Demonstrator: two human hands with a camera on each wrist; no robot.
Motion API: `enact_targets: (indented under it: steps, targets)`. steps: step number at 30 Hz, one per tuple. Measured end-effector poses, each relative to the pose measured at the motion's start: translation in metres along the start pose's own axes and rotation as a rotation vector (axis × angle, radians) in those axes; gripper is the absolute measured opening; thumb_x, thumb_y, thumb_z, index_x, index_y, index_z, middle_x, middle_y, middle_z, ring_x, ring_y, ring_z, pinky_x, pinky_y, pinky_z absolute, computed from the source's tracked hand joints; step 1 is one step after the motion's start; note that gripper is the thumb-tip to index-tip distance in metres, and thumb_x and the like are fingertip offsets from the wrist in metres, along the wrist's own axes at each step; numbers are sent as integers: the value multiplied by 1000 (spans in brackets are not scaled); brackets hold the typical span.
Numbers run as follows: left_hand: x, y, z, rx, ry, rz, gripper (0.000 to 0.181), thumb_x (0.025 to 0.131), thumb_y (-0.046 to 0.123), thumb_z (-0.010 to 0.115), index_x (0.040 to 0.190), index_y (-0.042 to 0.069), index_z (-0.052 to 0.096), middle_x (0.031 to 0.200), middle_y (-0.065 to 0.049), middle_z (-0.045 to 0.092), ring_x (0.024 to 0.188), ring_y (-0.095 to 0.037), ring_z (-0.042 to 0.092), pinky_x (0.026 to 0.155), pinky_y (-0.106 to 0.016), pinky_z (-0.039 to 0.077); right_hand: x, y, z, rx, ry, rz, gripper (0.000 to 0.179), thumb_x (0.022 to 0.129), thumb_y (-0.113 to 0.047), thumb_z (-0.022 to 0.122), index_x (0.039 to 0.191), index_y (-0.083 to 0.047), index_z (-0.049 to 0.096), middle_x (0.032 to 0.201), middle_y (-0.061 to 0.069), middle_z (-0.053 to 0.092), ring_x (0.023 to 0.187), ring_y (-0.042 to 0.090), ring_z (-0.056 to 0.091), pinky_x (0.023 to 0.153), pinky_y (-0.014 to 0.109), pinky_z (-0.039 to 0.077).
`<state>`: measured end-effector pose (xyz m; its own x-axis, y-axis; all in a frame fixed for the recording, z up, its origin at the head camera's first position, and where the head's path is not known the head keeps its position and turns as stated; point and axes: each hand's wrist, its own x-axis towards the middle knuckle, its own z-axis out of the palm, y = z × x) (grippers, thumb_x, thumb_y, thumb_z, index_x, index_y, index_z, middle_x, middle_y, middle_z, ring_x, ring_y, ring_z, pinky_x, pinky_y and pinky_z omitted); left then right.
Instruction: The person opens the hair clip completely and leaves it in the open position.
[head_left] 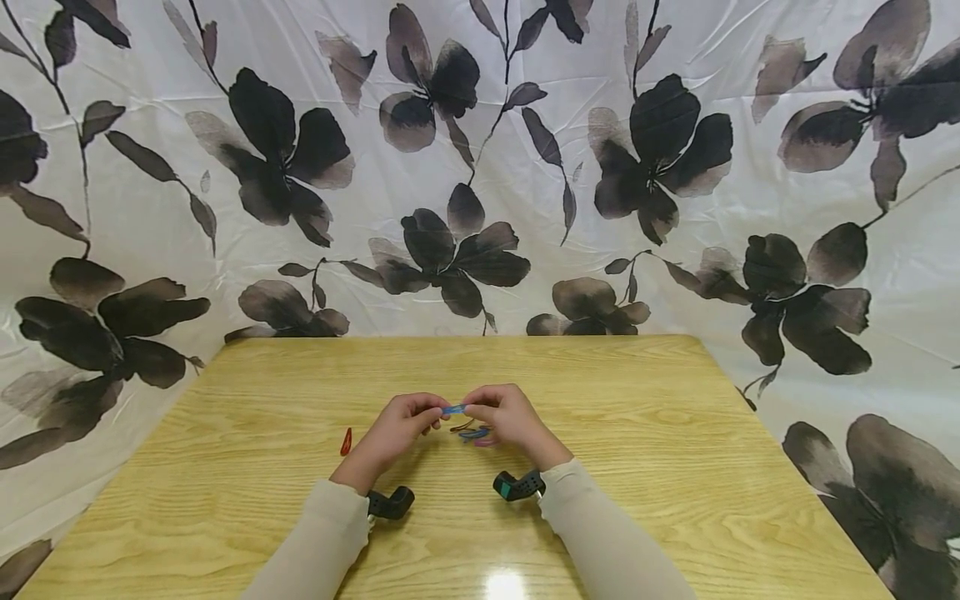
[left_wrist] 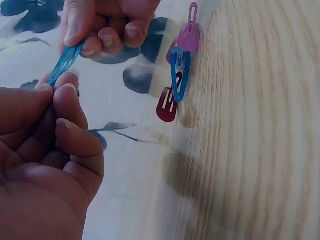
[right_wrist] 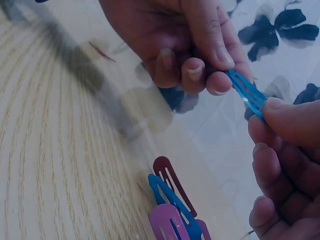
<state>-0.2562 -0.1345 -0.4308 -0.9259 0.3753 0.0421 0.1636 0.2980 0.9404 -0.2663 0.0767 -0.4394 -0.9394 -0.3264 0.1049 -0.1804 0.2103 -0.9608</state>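
Observation:
A blue snap hair clip [head_left: 453, 409] is held above the table between both hands. My left hand [head_left: 405, 425] pinches one end of it between thumb and index finger. The other end is pinched by my right hand [head_left: 510, 418]. In the right wrist view the clip [right_wrist: 247, 94] spans the gap between the two thumbs. Below the hands lies a small pile: another blue clip [left_wrist: 180, 80], a dark red clip [left_wrist: 166, 107] and pink clips [left_wrist: 189, 37], overlapping one another. Fingertips cover both ends of the held clip.
A red hair clip [head_left: 347, 442] lies alone on the wooden table [head_left: 262, 500], left of my left hand. Behind the table's far edge hangs a white cloth [head_left: 540, 275] with dark flowers. Each wrist wears a black camera mount [head_left: 392, 503].

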Motion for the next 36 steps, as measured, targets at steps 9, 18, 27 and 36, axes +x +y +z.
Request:
enact_targets:
  steps: [9,18,27,36]
  targets:
    - [0,-2,1,-7,-1,-9,21,102,9,47,107,1,66,100,-26,60,85,-37,51,72,-36,46,-1,1,1,72,-11,45,16,92,-14,66,99,0,71,91,7,64,92,44,58,65,50,58]
    - [1,-3,0,11,34,-22,21,101,11,49,105,4,68,97,-26,62,78,-27,50,69,-35,45,0,-1,1,104,-12,69,17,92,-14,67,100,0,71,89,4,62,82,39,60,64,51,57]
    - [3,-2,1,96,57,-23,17,99,13,55,103,9,71,101,-10,67,84,-20,58,68,-33,47,0,-2,0,105,-10,95,17,91,-13,68,100,0,71,88,7,58,74,41,62,64,53,57]
    - [2,-4,0,176,73,-13,16,97,14,58,103,10,73,106,-8,68,83,-19,57,69,-32,47,-1,1,1,-29,-3,31,12,91,-15,68,94,-5,74,97,10,60,69,28,57,61,43,58]
